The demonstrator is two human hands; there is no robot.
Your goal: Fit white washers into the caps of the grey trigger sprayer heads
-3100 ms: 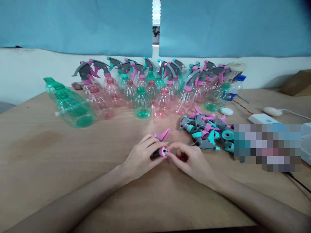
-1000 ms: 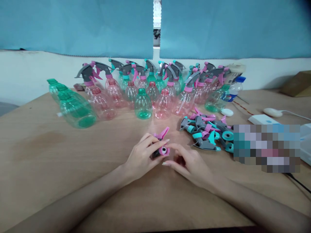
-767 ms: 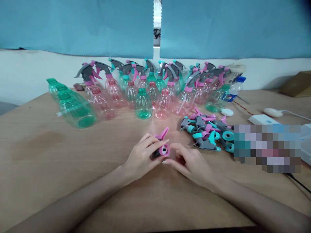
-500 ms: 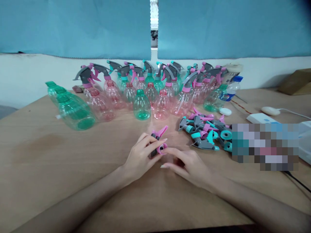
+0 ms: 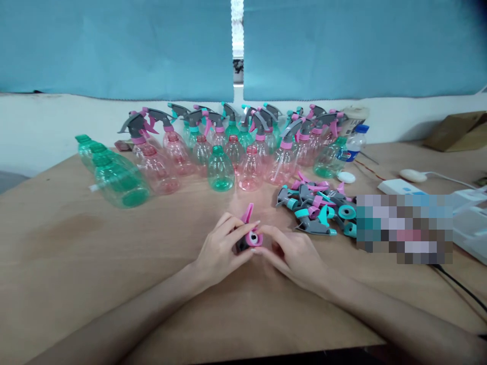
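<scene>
My left hand (image 5: pixel 220 246) is closed around a grey spray trigger head (image 5: pixel 241 245) with a pink lever and pink collar. The collar's open end faces me, showing a white ring with a dark hole inside. The lever points up past my fingers, while much of the grey body is hidden by them. My right hand (image 5: pixel 300 256) pinches the rim of the collar, index finger at the top and thumb at the bottom. To the right lies a pile of loose trigger heads (image 5: pixel 312 225) in grey, pink and turquoise.
Behind my hands stand open bottles, green (image 5: pixel 221 175) and pink (image 5: pixel 250 175), with several trigger-fitted bottles (image 5: pixel 281 165) among them. Green bottles (image 5: pixel 125 187) are at the left. At the right are a blue-capped bottle (image 5: pixel 353 147), a white power strip (image 5: pixel 399 187) and a pixelated patch.
The right index finger and thumb have closed onto the pink collar from slightly apart. The trigger head has turned, its lever now more upright. The whole view has shifted a little.
</scene>
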